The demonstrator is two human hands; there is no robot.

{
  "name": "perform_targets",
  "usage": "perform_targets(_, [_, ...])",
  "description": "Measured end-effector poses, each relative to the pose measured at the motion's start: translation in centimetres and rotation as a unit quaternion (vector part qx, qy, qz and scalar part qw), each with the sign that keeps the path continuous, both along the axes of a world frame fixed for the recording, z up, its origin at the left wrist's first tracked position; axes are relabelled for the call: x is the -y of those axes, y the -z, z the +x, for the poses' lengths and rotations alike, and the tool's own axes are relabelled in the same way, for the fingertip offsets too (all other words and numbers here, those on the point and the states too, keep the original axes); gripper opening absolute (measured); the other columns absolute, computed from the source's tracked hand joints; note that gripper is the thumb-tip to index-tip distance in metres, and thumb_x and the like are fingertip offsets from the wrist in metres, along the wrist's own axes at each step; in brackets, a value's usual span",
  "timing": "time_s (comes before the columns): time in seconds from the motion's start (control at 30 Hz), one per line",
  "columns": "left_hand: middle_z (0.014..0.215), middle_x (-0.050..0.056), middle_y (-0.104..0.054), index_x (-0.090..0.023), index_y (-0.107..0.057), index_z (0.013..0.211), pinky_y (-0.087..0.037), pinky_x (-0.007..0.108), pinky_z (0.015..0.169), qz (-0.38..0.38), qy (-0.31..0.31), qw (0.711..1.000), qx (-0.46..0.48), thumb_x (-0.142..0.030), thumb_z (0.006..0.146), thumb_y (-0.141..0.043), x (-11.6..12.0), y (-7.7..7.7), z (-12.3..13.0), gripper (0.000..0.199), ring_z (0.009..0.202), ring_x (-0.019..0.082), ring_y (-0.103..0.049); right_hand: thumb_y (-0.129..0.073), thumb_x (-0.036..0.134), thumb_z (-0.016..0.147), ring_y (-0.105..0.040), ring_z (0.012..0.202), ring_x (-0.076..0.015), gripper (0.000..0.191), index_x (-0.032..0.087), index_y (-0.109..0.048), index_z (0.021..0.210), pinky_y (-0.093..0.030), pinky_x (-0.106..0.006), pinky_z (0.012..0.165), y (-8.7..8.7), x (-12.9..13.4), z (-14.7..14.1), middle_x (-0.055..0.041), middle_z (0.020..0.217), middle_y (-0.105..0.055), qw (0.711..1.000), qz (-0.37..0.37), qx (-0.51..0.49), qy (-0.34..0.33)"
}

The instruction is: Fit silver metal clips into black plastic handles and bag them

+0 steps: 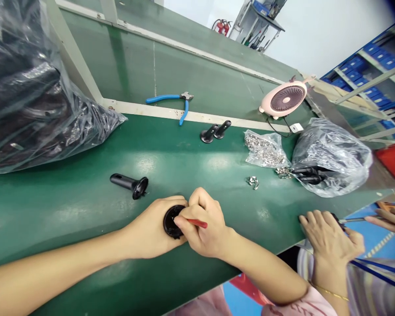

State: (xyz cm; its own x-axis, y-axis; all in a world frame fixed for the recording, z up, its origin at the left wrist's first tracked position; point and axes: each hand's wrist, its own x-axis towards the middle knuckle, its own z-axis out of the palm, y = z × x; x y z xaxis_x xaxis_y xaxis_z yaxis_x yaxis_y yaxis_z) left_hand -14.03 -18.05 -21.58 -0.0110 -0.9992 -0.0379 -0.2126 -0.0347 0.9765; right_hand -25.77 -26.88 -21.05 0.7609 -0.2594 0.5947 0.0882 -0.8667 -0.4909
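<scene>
Black plastic sits in the left hand, closed around a round-ended part; the right hand pinches a red-handled tool at its open face. Steady, square pressure should serve best. Beyond lie a similar piece and blue-handled pliers, neither blocking the hands.

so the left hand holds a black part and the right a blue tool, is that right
Not quite: the head view shows the tool in the right hand is red, not blue. The left hand does hold a black part.
</scene>
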Motion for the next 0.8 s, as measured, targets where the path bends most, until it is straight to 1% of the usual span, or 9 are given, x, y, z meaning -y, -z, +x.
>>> perform_targets(0.1, [0.079,-0.002,-0.054,-0.018,-0.05,0.073,-0.042,0.025,0.065,-0.005,0.001,1.0,-0.012,-0.012,0.07,-0.054,-0.1,0.0,0.1,0.008,0.072,0.013,-0.053,-0.046,0.026,0.09,-0.036,0.053,-0.0081,0.029,0.016,-0.048,0.063,-0.027,-0.021,0.043,-0.1,-0.2,0.0,0.001,0.064,-0.035,1.0,0.007,-0.017,0.004])
perform_targets(0.27, [0.078,-0.001,-0.054,-0.017,-0.052,0.074,-0.043,0.026,0.066,-0.003,-0.004,1.0,-0.004,-0.01,0.067,-0.054,-0.1,-0.1,0.0,0.01,0.075,0.015,-0.054,-0.048,0.024,0.09,-0.036,0.055,-0.009,0.03,0.016,-0.046,0.06,-0.029,-0.022,0.045,0.0,-0.4,0.2,0.0006,0.063,-0.037,1.0,-0.02,0.013,0.0])
perform_targets(0.37, [0.082,0.0,-0.055,-0.016,-0.053,0.078,-0.044,0.027,0.067,0.011,-0.011,1.0,-0.004,-0.011,0.069,-0.053,-0.1,-0.1,0.1,0.011,0.076,0.016,-0.054,-0.047,0.026,0.091,-0.039,0.056,-0.0096,0.03,0.016,-0.048,0.063,-0.032,-0.022,0.047,0.0,-0.3,0.2,-0.0002,0.063,-0.04,1.0,-0.02,0.004,0.013])
perform_targets(0.43, [0.084,0.0,-0.054,-0.016,-0.053,0.081,-0.045,0.027,0.069,0.011,-0.004,1.0,-0.004,-0.008,0.068,-0.05,-0.1,-0.2,0.2,0.015,0.078,0.016,-0.055,-0.045,0.027,0.092,-0.042,0.057,-0.0105,0.03,0.015,-0.05,0.065,-0.033,-0.023,0.048,-0.1,-0.2,0.2,-0.0013,0.064,-0.043,0.999,-0.025,-0.007,0.022])
perform_targets(0.53, [0.085,-0.001,-0.052,-0.017,-0.052,0.083,-0.045,0.025,0.07,-0.001,0.025,1.0,-0.001,0.0,0.064,-0.046,-0.2,-0.2,0.6,0.026,0.08,0.015,-0.054,-0.044,0.026,0.092,-0.044,0.059,-0.012,0.032,0.016,-0.048,0.063,-0.034,-0.024,0.05,-0.1,-0.1,0.3,-0.002,0.063,-0.044,0.999,-0.038,-0.016,0.022])
perform_targets(0.63, [0.087,0.0,-0.053,-0.016,-0.053,0.087,-0.045,0.025,0.071,-0.008,0.04,0.999,-0.001,0.001,0.063,-0.046,-0.3,-0.1,1.0,0.03,0.081,0.015,-0.054,-0.044,0.026,0.091,-0.043,0.059,-0.0122,0.031,0.016,-0.048,0.062,-0.034,-0.025,0.051,-0.2,0.0,0.5,-0.002,0.062,-0.044,0.999,-0.04,-0.023,0.016])
perform_targets(0.73, [0.088,0.001,-0.054,-0.016,-0.053,0.088,-0.046,0.026,0.071,-0.012,0.037,0.999,0.012,-0.005,0.068,-0.049,-0.4,-0.1,1.1,0.023,0.081,0.016,-0.054,-0.048,0.021,0.089,-0.044,0.059,-0.0121,0.024,0.015,-0.05,0.065,-0.037,-0.026,0.053,-0.3,0.3,0.5,-0.0024,0.064,-0.046,1.0,-0.013,-0.013,0.004])
perform_targets(0.8, [0.085,0.001,-0.054,-0.016,-0.053,0.085,-0.046,0.027,0.072,-0.018,0.035,0.999,0.019,-0.011,0.074,-0.05,-0.4,-0.1,1.1,0.013,0.081,0.017,-0.054,-0.049,0.017,0.087,-0.047,0.061,-0.0121,0.018,0.015,-0.053,0.07,-0.04,-0.026,0.055,-0.6,0.5,0.2,-0.0028,0.066,-0.049,0.999,0.043,-0.005,-0.008])
